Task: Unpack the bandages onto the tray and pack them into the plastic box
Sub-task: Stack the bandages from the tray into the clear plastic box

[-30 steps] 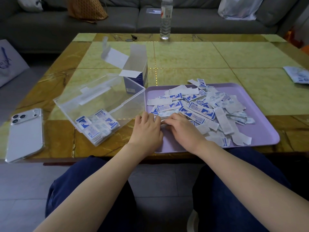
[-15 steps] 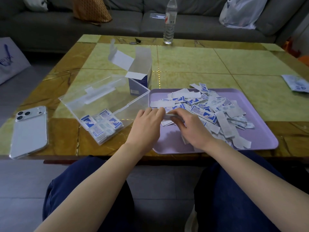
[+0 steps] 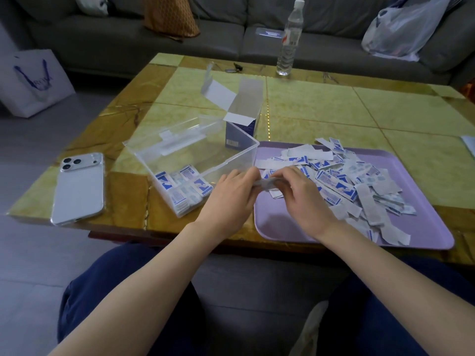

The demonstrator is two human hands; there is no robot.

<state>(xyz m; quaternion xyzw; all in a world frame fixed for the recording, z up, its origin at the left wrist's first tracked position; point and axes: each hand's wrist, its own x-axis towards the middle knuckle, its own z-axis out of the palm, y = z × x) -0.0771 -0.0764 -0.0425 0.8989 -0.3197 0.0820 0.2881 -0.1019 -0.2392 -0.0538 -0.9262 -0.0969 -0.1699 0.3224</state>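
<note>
A pile of blue-and-white wrapped bandages (image 3: 341,181) lies on the lilac tray (image 3: 288,224) at the right. The clear plastic box (image 3: 190,160) sits left of the tray, tilted, with several bandages (image 3: 183,188) stacked in its near corner. My left hand (image 3: 228,199) and my right hand (image 3: 300,196) meet just above the tray's left edge. Together they pinch a small stack of bandages (image 3: 266,182) between their fingertips, one hand at each end. The opened cardboard bandage carton (image 3: 244,116) stands behind the plastic box.
A white phone (image 3: 79,188) lies near the table's left front edge. A water bottle (image 3: 289,39) and keys (image 3: 234,68) are at the far edge. A paper (image 3: 469,143) lies at the right edge. A sofa with bags stands behind; a white shopping bag (image 3: 33,80) is on the floor.
Both hands lifted off the tray's left part with a small stack of bandages pinched between them. The view also shifted down and to the left.
</note>
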